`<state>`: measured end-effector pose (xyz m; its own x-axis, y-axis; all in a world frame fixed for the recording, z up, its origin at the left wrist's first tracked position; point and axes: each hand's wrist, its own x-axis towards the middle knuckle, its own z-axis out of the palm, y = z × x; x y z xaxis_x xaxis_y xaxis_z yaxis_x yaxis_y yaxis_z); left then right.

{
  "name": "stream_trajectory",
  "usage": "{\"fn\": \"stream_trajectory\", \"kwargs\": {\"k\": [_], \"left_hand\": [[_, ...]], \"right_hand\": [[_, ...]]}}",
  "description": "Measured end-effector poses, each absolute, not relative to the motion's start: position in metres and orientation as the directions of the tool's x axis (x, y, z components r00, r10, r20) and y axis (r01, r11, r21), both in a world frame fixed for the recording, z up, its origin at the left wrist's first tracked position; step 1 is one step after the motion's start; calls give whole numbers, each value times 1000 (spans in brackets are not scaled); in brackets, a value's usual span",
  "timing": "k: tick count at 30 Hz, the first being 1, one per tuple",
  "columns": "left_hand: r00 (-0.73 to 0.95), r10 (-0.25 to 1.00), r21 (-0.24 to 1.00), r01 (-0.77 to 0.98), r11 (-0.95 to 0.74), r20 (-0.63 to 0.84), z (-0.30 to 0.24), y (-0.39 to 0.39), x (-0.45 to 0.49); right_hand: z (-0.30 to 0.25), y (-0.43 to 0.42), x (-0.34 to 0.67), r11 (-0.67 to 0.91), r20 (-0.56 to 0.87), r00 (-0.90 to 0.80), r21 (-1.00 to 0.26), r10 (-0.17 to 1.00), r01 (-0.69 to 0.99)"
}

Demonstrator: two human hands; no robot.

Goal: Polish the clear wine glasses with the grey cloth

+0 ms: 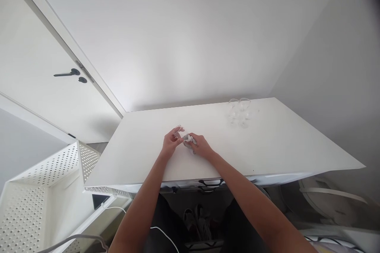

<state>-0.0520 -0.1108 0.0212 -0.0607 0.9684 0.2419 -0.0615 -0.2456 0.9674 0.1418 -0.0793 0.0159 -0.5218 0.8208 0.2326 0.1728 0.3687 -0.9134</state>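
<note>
My left hand (171, 140) is curled around a clear stemmed glass (178, 129), whose rim shows above the fingers. Bunched in my right hand (202, 145) is a whitish-grey cloth (187, 138), pressed against the glass between the two hands. The fingers and the cloth hide much of the glass. Both hands are just above the middle of a white tabletop (142, 138). To their right, near the back edge, clear stemmed glasses (244, 112) stand upright, close together; their outlines are faint against the white.
A white wall (184, 47) rises behind the tabletop. At left are a door with a black handle (67, 73) and a white perforated shelf unit (63, 166). Black drawer handles (210, 183) jut out below the front edge, and a white cable (164, 235) hangs near my legs.
</note>
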Motion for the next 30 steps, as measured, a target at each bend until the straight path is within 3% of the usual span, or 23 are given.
{"fn": "stream_trajectory", "kwargs": {"k": [4, 9, 13, 16, 22, 30], "left_hand": [[-42, 965, 963, -64, -261, 259, 24, -113, -52], [-105, 946, 948, -57, -314, 307, 22, -112, -54], [-150, 930, 936, -57, -348, 337, 23, -111, -54], [-96, 940, 944, -22, -329, 326, 28, -113, -51], [-15, 958, 952, 122, -282, 285, 33, -117, -46], [-120, 939, 939, 167, -302, 323, 32, -118, -47]], "right_hand": [[11, -73, 145, 257, 204, -430, -964, 879, 66], [11, -65, 148, 55, 63, -78, -994, 995, -98], [9, -65, 145, -41, 0, -308, -991, 951, -129], [6, -64, 143, 11, 17, -375, -1000, 927, -17], [7, -64, 142, 184, 147, -148, -940, 978, 286], [9, -69, 151, 179, 192, 43, -961, 981, 209]]}}
